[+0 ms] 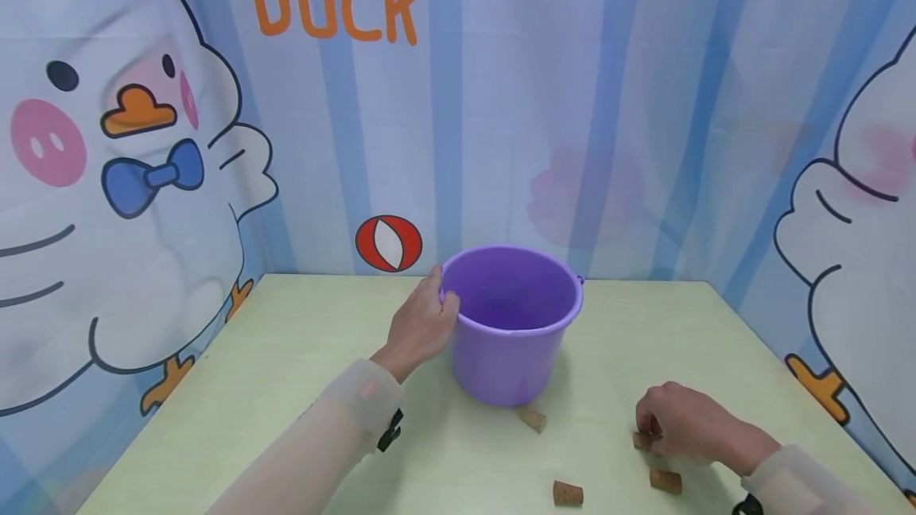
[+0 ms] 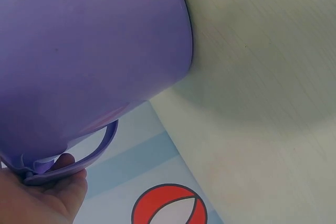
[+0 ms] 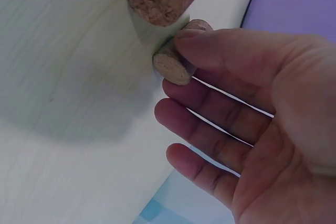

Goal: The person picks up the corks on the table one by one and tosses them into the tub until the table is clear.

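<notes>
A purple bucket [image 1: 506, 368] stands upright on the table, its mouth facing up. My left hand [image 1: 424, 316] grips its rim on the left side, where the bucket's handle [image 2: 107, 139] joins; the left wrist view shows the fingers around the handle's end. Low over the table at the right, my right hand [image 1: 687, 424] pinches a cork [image 3: 172, 65] between thumb and fingers. Just beside that hand lies a second cork [image 1: 665, 482]. Another cork [image 1: 568, 493] lies nearer the front edge, and one more cork [image 1: 533, 420] rests close by the bucket's base.
The pale yellow-green table [image 1: 315, 356] runs back to a blue striped curtain [image 1: 487, 102] printed with ducks, a ball and the word DUCK. Duck-printed cloth also flanks the table on the left and right.
</notes>
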`<state>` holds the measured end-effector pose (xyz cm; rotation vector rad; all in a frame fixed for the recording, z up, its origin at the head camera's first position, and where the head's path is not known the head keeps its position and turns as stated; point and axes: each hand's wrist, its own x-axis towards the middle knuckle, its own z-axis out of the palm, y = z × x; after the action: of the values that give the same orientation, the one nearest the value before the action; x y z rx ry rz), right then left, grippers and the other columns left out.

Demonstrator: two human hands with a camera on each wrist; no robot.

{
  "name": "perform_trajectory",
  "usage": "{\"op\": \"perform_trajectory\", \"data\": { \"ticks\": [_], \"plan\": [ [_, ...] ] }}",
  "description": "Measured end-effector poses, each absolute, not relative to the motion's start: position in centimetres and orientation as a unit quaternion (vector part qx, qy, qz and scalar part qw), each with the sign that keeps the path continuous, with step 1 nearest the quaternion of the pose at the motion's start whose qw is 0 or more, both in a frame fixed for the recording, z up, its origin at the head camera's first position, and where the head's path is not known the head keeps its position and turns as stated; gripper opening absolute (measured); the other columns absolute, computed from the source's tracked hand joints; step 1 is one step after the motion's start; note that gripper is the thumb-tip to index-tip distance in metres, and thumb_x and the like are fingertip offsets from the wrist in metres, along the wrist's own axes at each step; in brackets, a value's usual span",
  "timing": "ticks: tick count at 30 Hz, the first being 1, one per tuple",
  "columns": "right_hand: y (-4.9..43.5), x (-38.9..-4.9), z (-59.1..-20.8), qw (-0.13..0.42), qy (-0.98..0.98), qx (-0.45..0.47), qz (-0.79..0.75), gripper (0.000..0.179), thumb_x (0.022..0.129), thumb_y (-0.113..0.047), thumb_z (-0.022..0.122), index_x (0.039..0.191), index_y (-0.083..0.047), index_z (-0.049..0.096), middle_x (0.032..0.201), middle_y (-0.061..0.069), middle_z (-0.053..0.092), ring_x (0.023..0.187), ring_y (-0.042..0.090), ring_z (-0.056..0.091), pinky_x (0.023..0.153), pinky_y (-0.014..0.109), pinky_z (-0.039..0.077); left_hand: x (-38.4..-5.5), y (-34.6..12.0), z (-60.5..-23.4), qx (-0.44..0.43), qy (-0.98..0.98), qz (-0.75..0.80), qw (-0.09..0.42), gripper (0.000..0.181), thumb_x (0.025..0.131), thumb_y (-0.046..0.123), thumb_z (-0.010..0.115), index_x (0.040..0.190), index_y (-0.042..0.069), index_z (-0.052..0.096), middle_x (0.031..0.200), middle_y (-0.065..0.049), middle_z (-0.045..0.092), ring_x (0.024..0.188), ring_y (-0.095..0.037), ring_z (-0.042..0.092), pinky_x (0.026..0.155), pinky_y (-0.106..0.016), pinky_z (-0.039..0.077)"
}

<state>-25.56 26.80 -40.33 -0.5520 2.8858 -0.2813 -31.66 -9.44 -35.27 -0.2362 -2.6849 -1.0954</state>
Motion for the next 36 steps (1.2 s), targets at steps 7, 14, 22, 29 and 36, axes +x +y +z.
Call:
{"op": "perform_trajectory", "data": {
  "ticks": [7, 14, 22, 29, 36],
  "plan": [
    [27.2, -25.7, -40.3, 0.078, 0.966, -0.216, -0.116, 0.024, 0.083, -0.01, 0.083, 0.071, -0.023, 0.067, 0.064, -0.011, 0.053, 0.062, 0.009, 0.046, 0.058, 0.027, 0.041, -31.7, -9.4, -35.4, -0.083, -0.917, -0.371, 0.12, 0.068, 0.104, 0.034, 0.034, 0.163, 0.004, 0.02, 0.163, -0.012, 0.036, 0.149, -0.031, 0.037, 0.118, -0.054, 0.035],
    [27.2, -25.7, -39.3, 0.042, 0.946, -0.283, -0.154, 0.018, 0.09, -0.012, 0.076, 0.077, -0.022, 0.068, 0.067, -0.014, 0.054, 0.059, 0.001, 0.043, 0.055, 0.024, 0.039, -31.8, -9.5, -35.4, -0.083, -0.915, -0.378, 0.118, 0.067, 0.105, 0.032, 0.035, 0.163, 0.003, 0.02, 0.164, -0.012, 0.035, 0.149, -0.032, 0.037, 0.118, -0.054, 0.034],
    [27.0, -25.9, -38.4, 0.009, 0.942, -0.288, -0.175, 0.013, 0.094, -0.017, 0.073, 0.082, -0.021, 0.071, 0.071, -0.017, 0.058, 0.062, 0.0, 0.047, 0.057, 0.023, 0.042, -31.7, -9.5, -35.3, -0.085, -0.915, -0.377, 0.117, 0.066, 0.105, 0.031, 0.035, 0.163, 0.002, 0.02, 0.163, -0.012, 0.036, 0.149, -0.032, 0.037, 0.118, -0.054, 0.034],
    [26.1, -25.7, -37.3, -0.01, 0.947, -0.265, -0.182, 0.007, 0.094, -0.02, 0.074, 0.087, -0.022, 0.074, 0.076, -0.016, 0.063, 0.067, -0.001, 0.054, 0.06, 0.024, 0.049, -31.7, -9.5, -35.3, -0.086, -0.914, -0.378, 0.117, 0.066, 0.105, 0.031, 0.036, 0.163, 0.002, 0.02, 0.164, -0.013, 0.036, 0.149, -0.032, 0.037, 0.118, -0.055, 0.034],
    [25.4, -25.7, -36.5, -0.065, 0.947, -0.261, -0.174, 0.007, 0.094, -0.021, 0.075, 0.088, -0.025, 0.075, 0.078, -0.019, 0.063, 0.071, -0.002, 0.056, 0.064, 0.025, 0.052, -31.8, -9.5, -35.3, -0.088, -0.915, -0.374, 0.12, 0.066, 0.105, 0.031, 0.035, 0.162, 0.001, 0.02, 0.163, -0.013, 0.036, 0.149, -0.032, 0.037, 0.118, -0.054, 0.034]
  ]
}}
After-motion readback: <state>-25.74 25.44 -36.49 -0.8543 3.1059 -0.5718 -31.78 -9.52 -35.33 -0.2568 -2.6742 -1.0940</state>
